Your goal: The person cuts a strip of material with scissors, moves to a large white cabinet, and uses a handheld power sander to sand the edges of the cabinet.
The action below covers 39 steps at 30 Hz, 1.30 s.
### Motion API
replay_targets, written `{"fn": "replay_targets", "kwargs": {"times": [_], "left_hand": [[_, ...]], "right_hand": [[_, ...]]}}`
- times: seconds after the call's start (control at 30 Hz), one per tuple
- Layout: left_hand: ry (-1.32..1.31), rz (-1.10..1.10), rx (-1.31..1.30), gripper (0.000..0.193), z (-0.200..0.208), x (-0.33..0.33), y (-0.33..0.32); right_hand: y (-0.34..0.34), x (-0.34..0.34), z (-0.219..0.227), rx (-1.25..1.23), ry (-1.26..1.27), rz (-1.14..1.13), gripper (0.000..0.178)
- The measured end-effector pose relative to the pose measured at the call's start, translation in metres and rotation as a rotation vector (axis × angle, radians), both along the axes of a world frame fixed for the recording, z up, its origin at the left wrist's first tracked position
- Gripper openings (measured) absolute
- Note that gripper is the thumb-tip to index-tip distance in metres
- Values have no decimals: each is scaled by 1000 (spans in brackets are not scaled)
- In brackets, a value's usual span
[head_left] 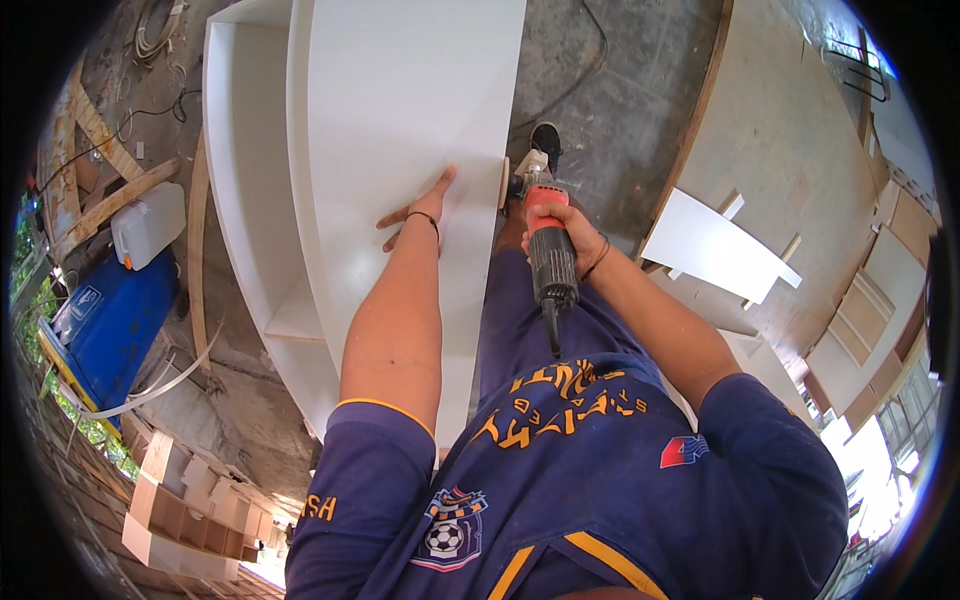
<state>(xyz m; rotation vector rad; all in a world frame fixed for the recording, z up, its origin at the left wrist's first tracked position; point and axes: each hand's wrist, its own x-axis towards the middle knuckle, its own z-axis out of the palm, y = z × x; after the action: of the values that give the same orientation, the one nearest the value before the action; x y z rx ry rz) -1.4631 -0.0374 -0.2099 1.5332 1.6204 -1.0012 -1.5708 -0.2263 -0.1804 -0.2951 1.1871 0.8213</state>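
A long white cabinet panel [410, 90] stretches away in front of me. My left hand [425, 215] lies on its surface with the fingers spread, holding nothing. My right hand [560, 228] is wrapped round the body of a red and black angle grinder [553, 262]. The grinder's disc [504, 184] stands edge-on at the panel's right edge; whether it touches the edge, or is spinning, I cannot tell. From the tool's near end a black cord [552, 328] runs down toward my shirt. The fingertips of my right hand are partly hidden behind the grinder.
An open white cabinet frame [250, 150] adjoins the panel's left side. Left of it are a blue bin [120, 315], a white jerrycan [150, 225] and wooden boards [110, 210]. At right, a white board [710, 245] rests on wood strips by a large sheet [780, 130]. A cable [590, 75] crosses the floor.
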Motion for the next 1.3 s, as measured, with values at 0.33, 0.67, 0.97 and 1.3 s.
{"fn": "replay_targets", "kwargs": {"times": [0.33,0.67,0.97,1.3], "left_hand": [[34,-22,28,159,4,2,1],[141,-198,170,160,-31,-8,13],[222,-258,185,161,-32,-9,13],[201,-223,186,157,-30,-13,15]], "right_hand": [[-18,46,13,-51,-12,21,34],[-52,107,11,-67,-77,26,38],[-80,158,4,-47,-86,13,32],[-117,221,-7,-88,-197,58,48]]}}
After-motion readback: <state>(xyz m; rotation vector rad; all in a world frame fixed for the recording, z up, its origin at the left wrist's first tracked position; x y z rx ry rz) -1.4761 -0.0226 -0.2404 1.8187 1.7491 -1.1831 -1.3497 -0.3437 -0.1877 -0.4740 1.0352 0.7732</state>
